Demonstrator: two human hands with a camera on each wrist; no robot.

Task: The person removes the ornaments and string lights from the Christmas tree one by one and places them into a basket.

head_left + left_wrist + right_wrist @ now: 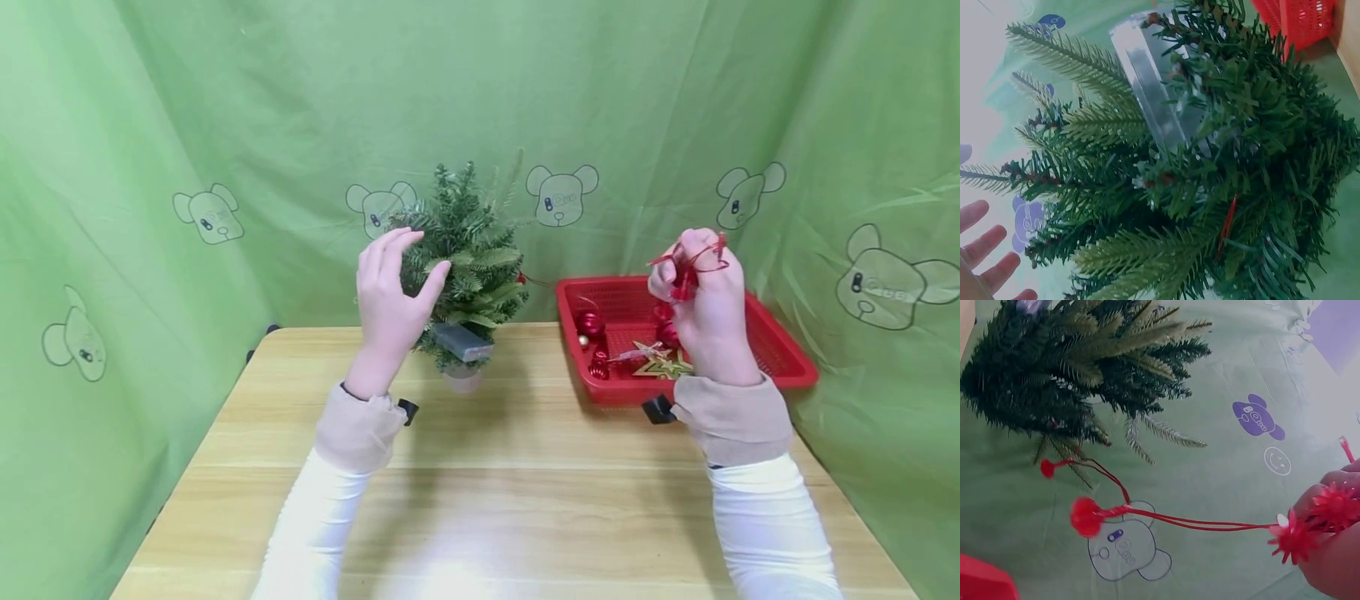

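Note:
My left hand (392,292) is raised beside a small artificial Christmas tree (468,250), its fingers apart and holding nothing. In the left wrist view, fingertips (992,240) show at the lower left, near the branches (1166,181). A red cord (1229,224) lies among the needles. My right hand (716,321), above the basket, grips a bunch of red cord ornaments (686,279). Spiky red pieces (1294,537) stick out at the fingers in the right wrist view, and thin red cords (1210,525) trail toward the tree, one with a red bobble (1087,517).
A red plastic basket (570,350) stands at the back right with red balls (590,324) and a gold star (663,365). A grey translucent block (463,342) sits low on the tree. Green curtain (300,125) surrounds the wooden table (480,483).

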